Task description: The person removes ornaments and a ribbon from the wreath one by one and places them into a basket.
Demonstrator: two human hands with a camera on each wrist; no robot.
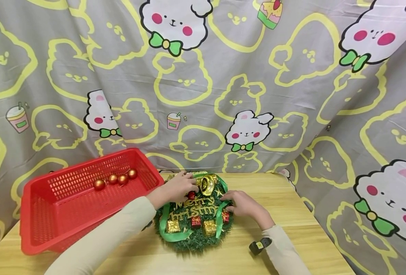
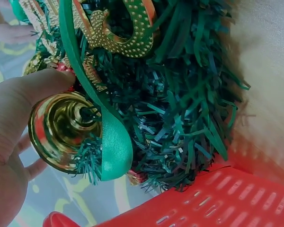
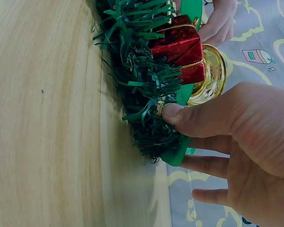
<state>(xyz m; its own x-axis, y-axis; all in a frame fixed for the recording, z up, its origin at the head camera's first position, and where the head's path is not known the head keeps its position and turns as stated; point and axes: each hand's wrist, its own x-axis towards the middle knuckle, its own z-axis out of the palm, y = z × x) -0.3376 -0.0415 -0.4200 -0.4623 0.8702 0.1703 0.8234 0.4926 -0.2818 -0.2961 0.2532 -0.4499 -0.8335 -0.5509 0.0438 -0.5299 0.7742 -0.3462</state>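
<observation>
A Christmas wreath (image 1: 192,242) of green tinsel lies on the table, with gold lettering, small red and gold gift boxes and a looped green ribbon (image 2: 116,146). My left hand (image 1: 179,188) reaches over its upper left part. In the left wrist view its thumb touches a small red ornament, and its other fingers pass partly hidden behind a gold bell (image 2: 52,127). My right hand (image 1: 244,204) pinches the wreath's right edge; its thumb lies on the tinsel (image 3: 156,130) and its fingers reach behind the green ribbon. A red gift box (image 3: 180,54) sits near that thumb.
A red perforated basket (image 1: 34,214) stands left of the wreath, with several shiny copper-gold balls (image 1: 99,185) inside. The wooden table (image 1: 292,236) extends to the right. A grey curtain (image 1: 196,76) with cartoon prints hangs behind it.
</observation>
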